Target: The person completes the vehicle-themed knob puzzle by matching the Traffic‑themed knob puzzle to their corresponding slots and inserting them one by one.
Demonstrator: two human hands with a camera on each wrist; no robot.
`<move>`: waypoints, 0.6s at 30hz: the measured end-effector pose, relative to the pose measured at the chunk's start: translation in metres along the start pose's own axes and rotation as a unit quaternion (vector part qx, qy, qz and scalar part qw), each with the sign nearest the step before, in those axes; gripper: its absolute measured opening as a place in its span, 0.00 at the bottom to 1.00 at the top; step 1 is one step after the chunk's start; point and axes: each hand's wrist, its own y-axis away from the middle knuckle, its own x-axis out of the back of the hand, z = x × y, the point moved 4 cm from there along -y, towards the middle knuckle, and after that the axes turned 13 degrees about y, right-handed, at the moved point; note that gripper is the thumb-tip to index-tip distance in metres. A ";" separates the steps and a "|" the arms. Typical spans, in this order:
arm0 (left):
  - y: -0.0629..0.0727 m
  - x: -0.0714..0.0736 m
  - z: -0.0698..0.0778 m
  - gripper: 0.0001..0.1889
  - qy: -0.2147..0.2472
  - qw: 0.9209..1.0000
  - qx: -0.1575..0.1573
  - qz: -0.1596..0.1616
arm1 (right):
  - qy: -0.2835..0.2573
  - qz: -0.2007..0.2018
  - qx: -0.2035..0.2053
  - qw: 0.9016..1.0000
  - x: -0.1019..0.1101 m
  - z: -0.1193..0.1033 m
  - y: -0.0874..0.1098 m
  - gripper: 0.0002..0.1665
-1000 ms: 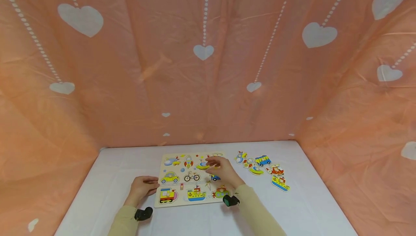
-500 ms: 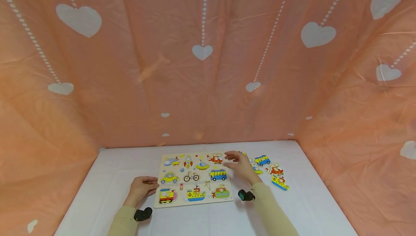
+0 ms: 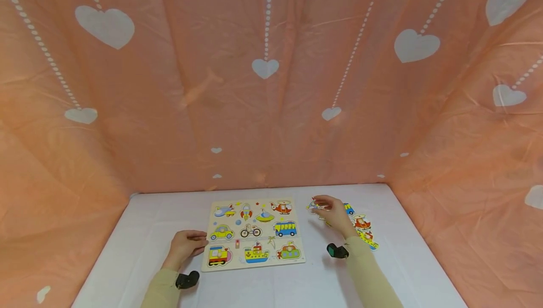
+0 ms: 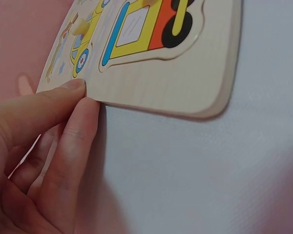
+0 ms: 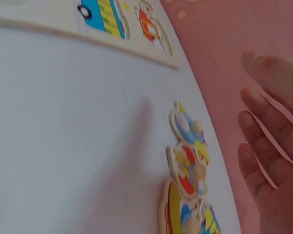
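Observation:
A wooden vehicle puzzle board lies on the white table. My left hand holds its left edge, thumb and a fingertip meeting at the rim beside the train piece. My right hand hovers with parted fingers over the loose knobbed pieces at the right and holds nothing. Below it lie the airplane piece, the rocket piece and the flying saucer piece. On the board, the yellow car carries a knob, as does the train.
Farther right on the table are the bus piece, the helicopter piece and the ship piece, partly behind my right hand and sleeve. Pink cloth with white hearts walls in the back and sides.
My right hand has moved right, off the board's upper right part, and is now over the loose pieces. The left hand and the board have stayed put.

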 end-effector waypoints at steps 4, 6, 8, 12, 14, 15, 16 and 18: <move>0.000 0.001 0.000 0.16 0.000 1.000 0.003 0.001 | 0.000 0.009 -0.009 1.000 0.005 0.010 0.003 0.23; 0.000 0.000 0.000 0.16 -0.004 1.000 0.003 -0.001 | 0.002 0.011 -0.020 1.000 0.006 0.016 0.006 0.22; 0.000 0.000 -0.001 0.15 -0.006 1.000 0.004 -0.001 | -0.003 0.014 -0.032 0.999 0.008 0.021 0.008 0.22; 0.000 0.000 -0.001 0.15 -0.007 1.000 0.002 -0.002 | -0.009 0.019 -0.057 0.998 0.008 0.032 0.014 0.20; 0.000 0.000 0.000 0.15 -0.004 1.000 0.003 0.001 | -0.003 0.021 -0.070 0.997 0.008 0.038 0.017 0.19; 0.000 0.000 0.000 0.15 -0.004 1.000 0.002 0.001 | 0.004 0.022 -0.077 0.997 0.008 0.041 0.018 0.19; 0.000 0.000 0.000 0.15 -0.004 1.000 0.002 0.001 | 0.011 0.025 -0.081 0.996 0.008 0.043 0.019 0.19; 0.000 0.000 0.000 0.15 -0.003 1.000 0.001 0.000 | 0.026 0.033 -0.082 0.996 0.008 0.047 0.019 0.18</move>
